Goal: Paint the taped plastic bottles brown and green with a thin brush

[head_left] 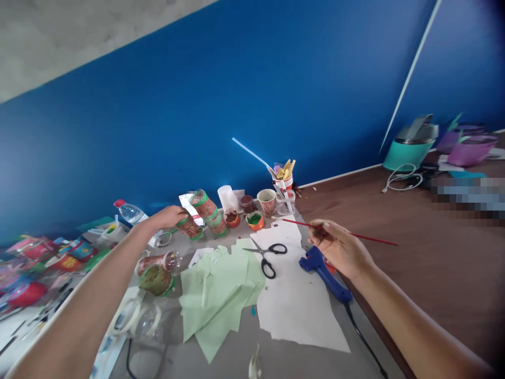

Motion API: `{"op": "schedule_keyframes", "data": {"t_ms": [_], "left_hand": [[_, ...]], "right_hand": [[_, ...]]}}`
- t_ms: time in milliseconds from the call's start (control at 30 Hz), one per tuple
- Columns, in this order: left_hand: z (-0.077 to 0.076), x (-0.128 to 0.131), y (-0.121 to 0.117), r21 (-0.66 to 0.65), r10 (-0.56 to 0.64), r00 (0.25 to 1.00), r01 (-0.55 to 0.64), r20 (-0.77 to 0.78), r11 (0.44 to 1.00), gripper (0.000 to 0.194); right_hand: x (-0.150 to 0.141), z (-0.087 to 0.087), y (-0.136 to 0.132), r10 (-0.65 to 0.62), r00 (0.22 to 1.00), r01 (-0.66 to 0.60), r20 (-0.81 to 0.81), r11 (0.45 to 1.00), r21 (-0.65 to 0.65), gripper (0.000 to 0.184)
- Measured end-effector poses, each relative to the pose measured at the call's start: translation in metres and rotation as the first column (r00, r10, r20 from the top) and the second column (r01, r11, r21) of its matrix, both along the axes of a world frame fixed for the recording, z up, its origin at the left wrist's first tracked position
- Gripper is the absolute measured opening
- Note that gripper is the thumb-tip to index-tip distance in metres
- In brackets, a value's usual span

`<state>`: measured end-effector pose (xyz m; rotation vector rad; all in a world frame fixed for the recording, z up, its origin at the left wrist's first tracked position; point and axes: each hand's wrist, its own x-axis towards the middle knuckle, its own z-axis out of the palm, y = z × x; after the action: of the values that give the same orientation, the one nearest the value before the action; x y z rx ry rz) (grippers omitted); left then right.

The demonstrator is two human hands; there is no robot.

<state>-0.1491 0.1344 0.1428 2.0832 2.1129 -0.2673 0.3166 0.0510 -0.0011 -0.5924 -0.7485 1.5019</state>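
Note:
My right hand is closed round a thin red paintbrush, its bristle end pointing left over the white paper. Stretched to the back left, my left hand grips the top of a brown-and-green painted container. Right beside that container stands a taller painted bottle tower with green bands. A small pot of green paint and a pot of brown paint sit between my hands. Below my right hand lies a blue glue gun with a black cord.
Black-handled scissors lie open on white paper, beside green paper sheets. Along the back stand a paper cup and a holder with yellow tools. A clear plastic bottle and a painted cup are at left.

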Motion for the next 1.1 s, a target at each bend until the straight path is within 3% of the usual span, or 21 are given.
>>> {"op": "schedule_keyframes", "data": {"t_ms": [233,367,633,800,1100], "left_hand": [[-0.006,0.001,0.001,-0.013,-0.017,0.998,0.016,-0.064,1.0,0.033],[-0.008,0.003,-0.005,0.039,-0.026,0.999,0.027,-0.026,0.999,0.025],[0.003,-0.001,-0.016,0.124,0.034,0.997,-0.042,0.068,0.991,0.043],[0.003,-0.001,-0.018,0.088,0.054,0.992,-0.065,0.116,0.994,0.046],[0.003,-0.004,-0.015,0.051,-0.029,0.994,0.023,0.107,0.998,0.044]], "right_hand": [[-0.001,0.002,-0.001,-0.003,1.0,0.003,-0.01,1.0,-0.022,0.016],[0.001,0.003,-0.001,0.008,1.0,-0.008,0.003,1.0,-0.016,0.015],[0.0,0.004,-0.002,0.015,1.0,-0.015,0.003,1.0,-0.014,0.016],[0.0,0.006,-0.003,0.036,0.999,-0.037,-0.011,0.998,-0.045,0.014],[0.003,0.004,0.0,0.071,0.997,-0.07,0.009,0.997,-0.027,0.014]]}}
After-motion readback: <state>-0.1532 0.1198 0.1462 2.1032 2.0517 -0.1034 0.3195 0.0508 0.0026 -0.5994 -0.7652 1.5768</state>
